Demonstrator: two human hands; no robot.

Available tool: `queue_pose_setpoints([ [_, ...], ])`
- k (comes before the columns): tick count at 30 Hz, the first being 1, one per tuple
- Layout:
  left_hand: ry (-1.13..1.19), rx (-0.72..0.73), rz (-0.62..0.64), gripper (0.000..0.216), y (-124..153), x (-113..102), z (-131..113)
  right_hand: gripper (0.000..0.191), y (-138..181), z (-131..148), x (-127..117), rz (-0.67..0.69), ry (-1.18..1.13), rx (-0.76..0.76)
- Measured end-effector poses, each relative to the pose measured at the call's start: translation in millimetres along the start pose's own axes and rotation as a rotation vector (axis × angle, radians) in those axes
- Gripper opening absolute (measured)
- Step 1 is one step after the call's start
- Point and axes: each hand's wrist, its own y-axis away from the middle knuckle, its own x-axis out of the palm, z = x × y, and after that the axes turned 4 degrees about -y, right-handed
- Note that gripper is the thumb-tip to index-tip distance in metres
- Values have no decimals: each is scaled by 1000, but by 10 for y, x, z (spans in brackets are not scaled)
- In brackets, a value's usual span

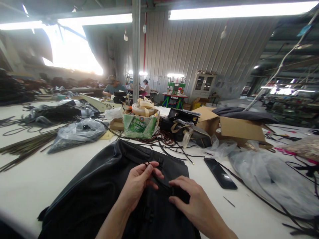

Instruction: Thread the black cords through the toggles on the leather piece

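Corrugated metal walls and long strip lights close in a workshop where a wide white table runs off toward two seated workers far beyond the black leather bag. That black leather bag is the biggest thing near the person, lying flat at the table's near edge and spreading out to both sides under the arms. Behind the bag, a torn cardboard box lies open, and beside that a green carton holds coils of tan strapping. Clear plastic bags lie crumpled off to the bag's right. A dark phone rests face up just beside the bag's right edge. On top of the bag, the left hand pinches a thin black cord between thumb and fingers. The right hand presses down on the leather, fingertips clamped on the cord's other end.
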Motion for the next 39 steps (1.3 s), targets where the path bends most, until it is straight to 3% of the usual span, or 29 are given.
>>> queue_pose_setpoints([
  [8,57,-45,-28,57,43,29,-48,35,38,113,-37,-13,-26,8],
  [14,-14,-55,-43,58,29,-16,-15,48,51,123,-28,-65,-78,18],
  [26,6,-50,-81,54,33,31,-62,42,61,115,-65,-62,-49,-3],
  [29,15,-50,-95,55,31,18,-73,59,60,74,-126,-29,-91,18],
  [34,44,-28,-167,59,21,-11,-110,114,85,-21,-249,94,-164,46],
  [39,81,-25,-219,60,10,-36,-145,125,91,-20,-268,121,-141,83],
])
